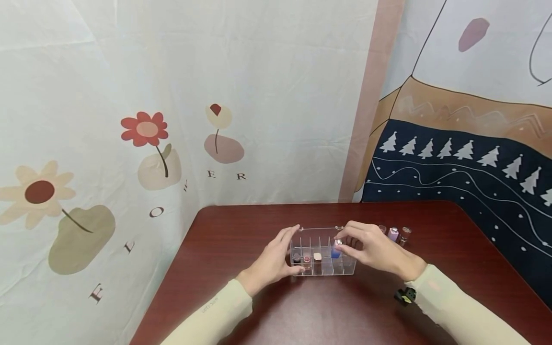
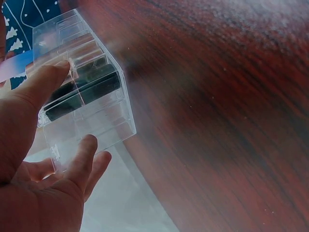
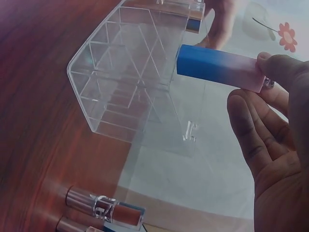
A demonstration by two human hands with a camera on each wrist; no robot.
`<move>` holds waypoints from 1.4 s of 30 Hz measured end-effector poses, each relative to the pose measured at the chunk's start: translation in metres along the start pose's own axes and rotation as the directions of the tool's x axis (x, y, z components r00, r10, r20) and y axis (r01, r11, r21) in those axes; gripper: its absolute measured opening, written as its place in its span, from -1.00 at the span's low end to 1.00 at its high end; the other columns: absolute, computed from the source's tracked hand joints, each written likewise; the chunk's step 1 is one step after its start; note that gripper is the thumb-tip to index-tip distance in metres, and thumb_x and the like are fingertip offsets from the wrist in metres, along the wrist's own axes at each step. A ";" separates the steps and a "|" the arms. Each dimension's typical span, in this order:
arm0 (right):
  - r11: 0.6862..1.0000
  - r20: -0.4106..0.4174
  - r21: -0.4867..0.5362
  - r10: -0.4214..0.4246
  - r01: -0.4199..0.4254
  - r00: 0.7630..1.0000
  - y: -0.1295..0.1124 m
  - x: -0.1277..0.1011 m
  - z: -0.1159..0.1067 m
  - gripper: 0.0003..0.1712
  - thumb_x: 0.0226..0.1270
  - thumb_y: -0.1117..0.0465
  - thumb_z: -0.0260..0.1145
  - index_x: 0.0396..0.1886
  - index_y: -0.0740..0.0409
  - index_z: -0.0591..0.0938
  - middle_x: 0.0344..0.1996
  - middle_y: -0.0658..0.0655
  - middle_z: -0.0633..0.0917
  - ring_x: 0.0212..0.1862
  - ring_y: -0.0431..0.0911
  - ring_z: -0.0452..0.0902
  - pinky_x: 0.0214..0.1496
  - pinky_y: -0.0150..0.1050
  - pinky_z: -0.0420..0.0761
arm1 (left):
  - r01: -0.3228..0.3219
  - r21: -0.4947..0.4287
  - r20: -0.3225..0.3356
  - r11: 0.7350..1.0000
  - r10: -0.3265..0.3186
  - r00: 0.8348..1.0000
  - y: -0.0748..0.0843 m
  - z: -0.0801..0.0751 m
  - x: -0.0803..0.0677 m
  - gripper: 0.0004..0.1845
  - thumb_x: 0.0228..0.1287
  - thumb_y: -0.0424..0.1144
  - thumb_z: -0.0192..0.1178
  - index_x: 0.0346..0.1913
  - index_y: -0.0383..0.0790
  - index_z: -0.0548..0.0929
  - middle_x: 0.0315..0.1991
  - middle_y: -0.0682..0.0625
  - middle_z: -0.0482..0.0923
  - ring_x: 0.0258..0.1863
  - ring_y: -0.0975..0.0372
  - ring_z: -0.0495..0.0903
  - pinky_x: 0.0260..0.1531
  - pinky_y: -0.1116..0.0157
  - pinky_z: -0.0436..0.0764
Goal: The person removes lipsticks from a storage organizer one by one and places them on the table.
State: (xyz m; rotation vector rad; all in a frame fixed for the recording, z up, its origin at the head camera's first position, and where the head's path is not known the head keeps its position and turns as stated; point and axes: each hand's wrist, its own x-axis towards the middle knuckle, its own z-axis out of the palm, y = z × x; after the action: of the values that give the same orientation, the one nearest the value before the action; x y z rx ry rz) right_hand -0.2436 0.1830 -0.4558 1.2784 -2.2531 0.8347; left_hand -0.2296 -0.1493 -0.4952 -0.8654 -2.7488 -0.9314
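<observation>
A clear divided organizer (image 1: pixel 344 268) stands on the table, holding several small cosmetic tubes in its left compartments. My left hand (image 1: pixel 269 258) grips its left end, thumb (image 2: pixel 50 79) over the compartments and fingers (image 2: pixel 82 157) along the back side. My right hand (image 1: pixel 368 244) pinches a square lipstick tube (image 3: pixel 217 67), fading from blue to pale pink, by its pink end near a silvery tip. The blue end points down at the organizer's right compartments (image 3: pixel 111 63), right at the upper edge.
Several more tubes lie right of the organizer, among them a pink one (image 1: pixel 393 234) and a brown one (image 1: pixel 405 233); a clear-capped lipstick (image 3: pixel 104 205) shows in the right wrist view. The dark red table (image 1: pixel 293 311) meets a printed cloth (image 1: pixel 276 143) behind.
</observation>
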 end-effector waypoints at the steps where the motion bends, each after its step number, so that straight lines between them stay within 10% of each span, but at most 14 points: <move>1: 1.000 -0.005 -0.001 -0.004 0.004 1.000 0.000 0.000 -0.001 -0.61 0.23 0.38 0.81 -0.01 0.03 0.88 -0.23 -0.14 0.79 -0.27 -0.33 0.66 -0.35 -0.49 0.75 | 0.000 -0.001 0.000 1.000 0.000 1.000 0.000 0.000 0.000 0.26 0.19 -0.21 0.85 0.83 -0.25 0.26 0.71 -0.23 0.43 0.09 0.02 0.94 0.35 0.09 0.93; 42: 0.997 -0.064 -0.028 0.068 -0.070 0.996 0.006 -0.013 -0.030 -0.57 0.17 0.40 0.83 -0.04 -0.03 0.89 -0.25 -0.20 0.78 -0.30 -0.37 0.60 -0.37 -0.50 0.74 | 0.011 -0.004 0.014 1.000 -0.011 1.000 0.000 -0.001 -0.001 0.26 0.21 -0.21 0.84 0.84 -0.24 0.24 0.72 -0.23 0.41 0.07 0.01 0.96 0.35 0.10 0.93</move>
State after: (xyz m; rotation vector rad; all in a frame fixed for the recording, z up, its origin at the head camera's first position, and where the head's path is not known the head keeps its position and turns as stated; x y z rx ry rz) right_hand -0.2407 0.2134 -0.4437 1.1506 -2.2629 0.8502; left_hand -0.2287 -0.1499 -0.4947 -0.8619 -2.7669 -0.9372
